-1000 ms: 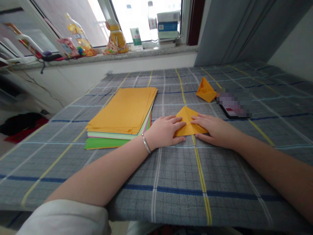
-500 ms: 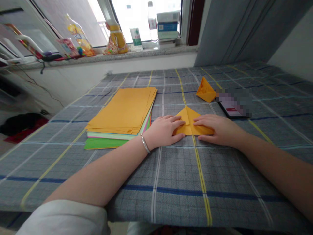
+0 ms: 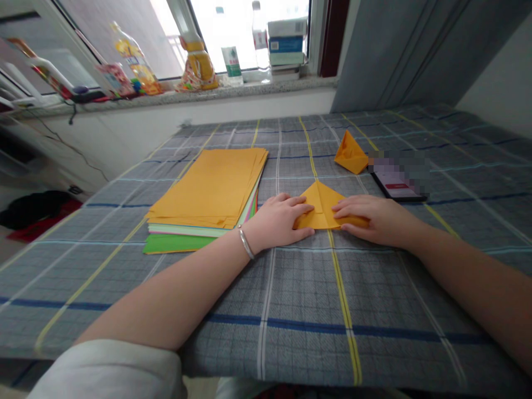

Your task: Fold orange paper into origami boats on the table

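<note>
A folded orange sheet of paper (image 3: 325, 195) lies on the checked cloth in front of me, its peak pointing away and a crease running down its middle. My left hand (image 3: 280, 220) rests on its left part, fingers stretched out and thumb at the near edge. At the right corner, my right hand (image 3: 374, 219) has its fingers on top and its thumb by the lower edge, with the paper between them bending up a little. The underside of that corner is hidden. Beyond it stands a folded orange paper piece (image 3: 351, 155) with an open pocket shape.
A stack of coloured paper (image 3: 208, 185), orange on top, lies left of my hands. A phone (image 3: 397, 180), partly blurred, is at the right. Bottles (image 3: 135, 61) and boxes (image 3: 286, 44) line the windowsill. The checked cloth (image 3: 299, 288) covers the table.
My right hand has shifted slightly to the right, and the paper's right corner now bends up between thumb and fingers. My left hand stays nearly in place.
</note>
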The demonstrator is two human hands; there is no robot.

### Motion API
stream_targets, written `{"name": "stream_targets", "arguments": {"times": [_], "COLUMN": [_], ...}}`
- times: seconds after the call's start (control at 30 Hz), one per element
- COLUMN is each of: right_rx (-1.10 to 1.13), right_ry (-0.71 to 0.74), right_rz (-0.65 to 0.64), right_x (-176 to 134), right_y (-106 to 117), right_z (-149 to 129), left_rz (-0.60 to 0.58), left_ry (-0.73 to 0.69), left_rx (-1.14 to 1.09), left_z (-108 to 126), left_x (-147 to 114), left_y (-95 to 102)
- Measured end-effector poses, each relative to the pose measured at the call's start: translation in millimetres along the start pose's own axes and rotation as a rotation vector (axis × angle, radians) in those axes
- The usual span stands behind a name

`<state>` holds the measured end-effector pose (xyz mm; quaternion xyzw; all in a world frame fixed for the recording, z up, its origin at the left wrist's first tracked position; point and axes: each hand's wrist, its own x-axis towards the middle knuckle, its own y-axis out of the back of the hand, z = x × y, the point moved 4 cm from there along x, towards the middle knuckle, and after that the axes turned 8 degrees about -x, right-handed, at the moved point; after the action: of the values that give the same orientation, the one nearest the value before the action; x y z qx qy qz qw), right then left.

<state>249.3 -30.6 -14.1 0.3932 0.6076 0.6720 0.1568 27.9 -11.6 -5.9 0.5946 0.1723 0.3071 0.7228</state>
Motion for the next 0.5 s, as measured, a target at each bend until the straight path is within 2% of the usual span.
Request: {"name": "stream_targets", "arguments": {"times": [0.23,0.5], "right_rx": [-0.221,-0.215], "right_ry": [0.038,0.139], "right_rz": [0.043,0.041], "right_x": [-1,5], "right_y": [6,-4], "right_z": [-4,-16], "left_rz": [0.009,0.035], "left_ry": [-0.002,-0.083], "left_rx": [0.016,0.083], "left_z": [4,11], "left_x": [-1,0], "left_y": [1.7,-4.1]}}
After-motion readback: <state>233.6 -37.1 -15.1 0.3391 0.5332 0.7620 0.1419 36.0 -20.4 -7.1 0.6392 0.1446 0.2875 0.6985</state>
